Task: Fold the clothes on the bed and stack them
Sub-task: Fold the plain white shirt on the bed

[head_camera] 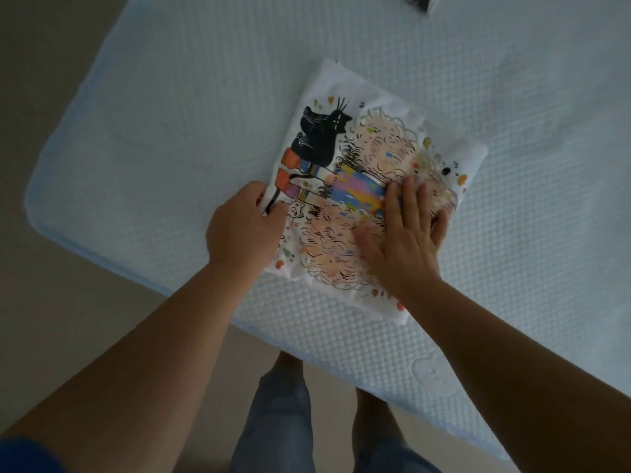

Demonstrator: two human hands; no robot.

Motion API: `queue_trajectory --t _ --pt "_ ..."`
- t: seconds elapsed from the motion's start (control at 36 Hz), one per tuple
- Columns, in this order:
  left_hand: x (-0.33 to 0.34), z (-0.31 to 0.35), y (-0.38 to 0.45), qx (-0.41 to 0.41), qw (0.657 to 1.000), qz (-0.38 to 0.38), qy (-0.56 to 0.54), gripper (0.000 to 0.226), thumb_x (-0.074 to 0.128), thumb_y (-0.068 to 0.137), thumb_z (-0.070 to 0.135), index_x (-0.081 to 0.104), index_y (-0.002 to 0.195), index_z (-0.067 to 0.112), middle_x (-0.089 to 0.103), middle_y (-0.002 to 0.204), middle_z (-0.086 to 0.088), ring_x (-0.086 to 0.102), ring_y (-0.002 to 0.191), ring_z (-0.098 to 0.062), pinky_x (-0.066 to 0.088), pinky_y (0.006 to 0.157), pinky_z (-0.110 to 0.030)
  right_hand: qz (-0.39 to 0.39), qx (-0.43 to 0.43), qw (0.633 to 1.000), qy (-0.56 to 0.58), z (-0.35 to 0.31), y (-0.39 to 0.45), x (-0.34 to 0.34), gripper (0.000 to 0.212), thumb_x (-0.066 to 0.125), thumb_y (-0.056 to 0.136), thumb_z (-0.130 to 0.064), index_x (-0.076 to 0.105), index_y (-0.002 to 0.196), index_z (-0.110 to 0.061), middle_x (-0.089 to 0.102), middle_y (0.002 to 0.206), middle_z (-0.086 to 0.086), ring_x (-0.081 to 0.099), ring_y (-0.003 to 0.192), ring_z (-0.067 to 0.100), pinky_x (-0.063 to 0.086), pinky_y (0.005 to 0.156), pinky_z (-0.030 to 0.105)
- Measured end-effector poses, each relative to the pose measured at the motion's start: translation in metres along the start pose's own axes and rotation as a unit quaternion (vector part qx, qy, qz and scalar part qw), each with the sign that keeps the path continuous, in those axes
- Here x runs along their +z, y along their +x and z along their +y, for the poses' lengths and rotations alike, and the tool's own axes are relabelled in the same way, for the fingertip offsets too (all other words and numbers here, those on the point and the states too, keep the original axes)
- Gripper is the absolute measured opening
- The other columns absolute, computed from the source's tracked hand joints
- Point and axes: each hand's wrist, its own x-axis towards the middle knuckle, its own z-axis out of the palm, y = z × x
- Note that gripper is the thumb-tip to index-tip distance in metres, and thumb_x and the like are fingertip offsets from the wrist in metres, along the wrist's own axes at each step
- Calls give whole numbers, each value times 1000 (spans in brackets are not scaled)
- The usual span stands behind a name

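A white T-shirt [345, 107] with a colourful print of a black cat lies folded into a rough square on the bed [177, 107], near its front corner. My left hand [244, 227] grips the shirt's left edge, fingers curled round the cloth. My right hand [406, 233] lies flat on the print with fingers spread, pressing the shirt's near right part down.
The pale quilted mattress stretches far back and right. A dark item [418, 0] shows partly at the top edge. The beige floor [51, 302] lies left of and below the bed corner. My legs in blue jeans [273, 421] stand at the bed's front edge.
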Motion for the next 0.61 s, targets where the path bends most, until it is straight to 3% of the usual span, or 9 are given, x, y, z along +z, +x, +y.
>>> queue_trajectory --t 0.17,0.22,0.28,0.39,0.5,0.61 --pt "-5 6 -4 -40 999 28 -5 6 56 88 26 51 91 24 56 77 11 55 68 -8 36 53 -20 30 7 1000 6 16 -1 -15 76 13 86 -68 -10 148 -31 -28 148 -11 -35 135 9 -24 109 37" --pt "-6 9 -7 -29 997 64 17 29 60 86 24 53 112 15 61 103 -4 58 95 -24 48 75 -32 11 33 999 2 20 6 -14 77 15 87 -67 -12 148 -30 -26 153 -5 -32 137 12 -22 110 41" --pt "-2 15 -13 62 992 79 71 55 60 86 28 43 135 8 50 131 -17 45 124 -35 36 99 -45 1 42 999 0 20 11 -9 78 15 86 -65 -13 148 -28 -23 155 -1 -29 139 15 -19 112 42" --pt "21 36 -11 289 938 -21 191 62 39 90 44 30 145 17 26 152 -16 18 142 -35 11 112 -54 30 49 998 -3 15 14 2 77 16 87 -63 -12 149 -26 -20 156 1 -26 140 17 -18 113 41" --pt "45 43 33 320 893 -99 302 66 23 91 58 6 149 31 -3 158 -7 -8 145 -25 -11 111 -51 54 48 997 -5 17 13 6 77 16 88 -63 -9 149 -26 -16 157 1 -22 142 17 -17 113 40" --pt "49 37 63 335 877 -72 337 70 20 86 67 7 148 38 2 159 -4 -2 146 -24 -7 113 -49 69 48 996 12 15 15 11 78 13 86 -67 -7 150 -27 -14 158 1 -21 142 16 -18 112 37"
